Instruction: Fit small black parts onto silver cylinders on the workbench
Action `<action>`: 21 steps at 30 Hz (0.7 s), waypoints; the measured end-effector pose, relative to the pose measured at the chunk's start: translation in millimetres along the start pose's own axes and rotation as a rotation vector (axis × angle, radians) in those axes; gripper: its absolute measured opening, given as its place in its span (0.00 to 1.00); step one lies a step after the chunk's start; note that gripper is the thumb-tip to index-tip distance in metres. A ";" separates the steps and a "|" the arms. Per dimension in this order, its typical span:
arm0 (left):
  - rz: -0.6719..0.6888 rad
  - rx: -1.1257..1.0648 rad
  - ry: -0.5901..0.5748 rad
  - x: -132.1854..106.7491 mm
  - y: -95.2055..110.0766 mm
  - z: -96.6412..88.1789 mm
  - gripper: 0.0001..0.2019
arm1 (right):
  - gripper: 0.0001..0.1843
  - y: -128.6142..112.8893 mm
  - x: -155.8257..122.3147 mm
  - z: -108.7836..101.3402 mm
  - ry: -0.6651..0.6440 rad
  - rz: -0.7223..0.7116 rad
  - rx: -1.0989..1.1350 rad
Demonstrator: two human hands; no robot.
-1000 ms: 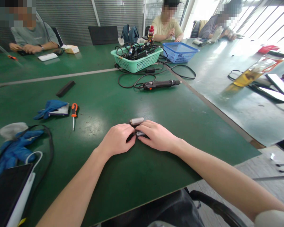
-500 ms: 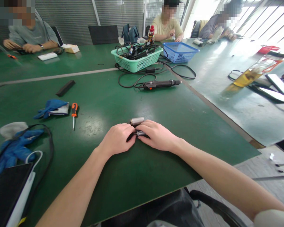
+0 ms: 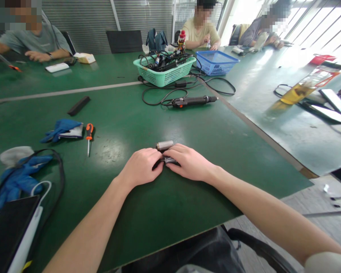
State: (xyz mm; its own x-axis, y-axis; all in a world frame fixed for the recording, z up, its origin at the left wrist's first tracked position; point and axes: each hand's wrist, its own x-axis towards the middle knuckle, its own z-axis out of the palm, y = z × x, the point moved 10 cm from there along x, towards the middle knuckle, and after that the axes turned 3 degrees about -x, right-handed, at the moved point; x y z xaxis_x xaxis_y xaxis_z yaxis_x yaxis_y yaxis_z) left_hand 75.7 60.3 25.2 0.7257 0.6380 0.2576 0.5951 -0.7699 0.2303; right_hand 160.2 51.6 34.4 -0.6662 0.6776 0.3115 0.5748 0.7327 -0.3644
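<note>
My left hand (image 3: pixel 140 168) and my right hand (image 3: pixel 189 162) rest together on the green table (image 3: pixel 165 197), fingers curled around a small dark metal part (image 3: pixel 167 160) held between them. Most of that part is hidden by my fingers. A short silver cylinder (image 3: pixel 164 145) lies on the table just beyond my fingertips, touching or nearly touching the right hand.
An orange-handled screwdriver (image 3: pixel 88 135) and blue gloves (image 3: pixel 61 129) lie to the left. A black electric screwdriver (image 3: pixel 193 101) with its cable, a green basket (image 3: pixel 165 70) and a blue basket (image 3: pixel 215 62) sit farther back. Other people sit at the far side.
My hands and the parts have stayed put. The person at the far left has moved an arm outward.
</note>
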 end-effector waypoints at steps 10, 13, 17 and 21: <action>-0.003 0.006 0.000 -0.4 -0.2 0.2 0.06 | 0.12 -0.4 -0.4 -1.6 0.017 -0.004 0.010; -0.004 0.006 -0.006 -0.3 -0.7 0.8 0.07 | 0.12 -0.2 -0.5 -1.4 0.020 -0.006 0.009; -0.010 -0.001 -0.007 -0.7 -1.4 1.1 0.07 | 0.12 -0.3 0.1 -1.1 0.012 -0.004 0.003; -0.018 0.009 0.002 -1.1 -2.0 0.2 0.08 | 0.12 0.5 0.1 -1.0 0.004 0.004 0.001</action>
State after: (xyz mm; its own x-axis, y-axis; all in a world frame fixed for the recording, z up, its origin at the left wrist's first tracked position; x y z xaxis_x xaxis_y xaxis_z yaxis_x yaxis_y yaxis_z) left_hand 73.8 61.2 24.3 0.7142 0.6515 0.2559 0.6111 -0.7586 0.2260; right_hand 160.9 52.1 35.1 -0.6622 0.6805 0.3136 0.5768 0.7301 -0.3664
